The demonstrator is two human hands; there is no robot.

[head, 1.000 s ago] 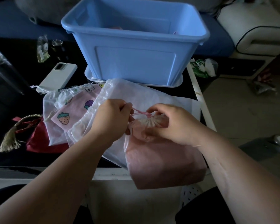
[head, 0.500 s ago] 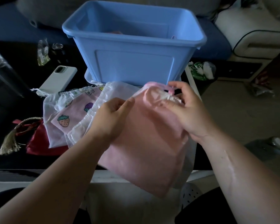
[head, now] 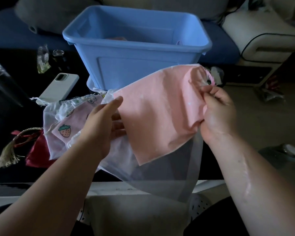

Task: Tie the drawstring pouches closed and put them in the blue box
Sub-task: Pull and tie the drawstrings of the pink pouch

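On the left end of the dark desk lies a red pouch of shiny cloth with a beige tassel. Behind it, a phone in a pale smooth case lies face down. Next comes a strawberry pouch with a frilled edge, lying among thin white ones. The left hand has its fingers nearly straight, and the thumb touches the left corner of the pink pouch. The blue box, rectangular and of smooth plastic, stands behind on the desk, and something pink shows on its bottom. The pink pouch, of matte cloth, is held in the air before the box. Below it a sheer pouch hangs over the desk edge. The right hand pinches the gathered mouth of the pink pouch, and a pink drawstring sticks out above the fingers.
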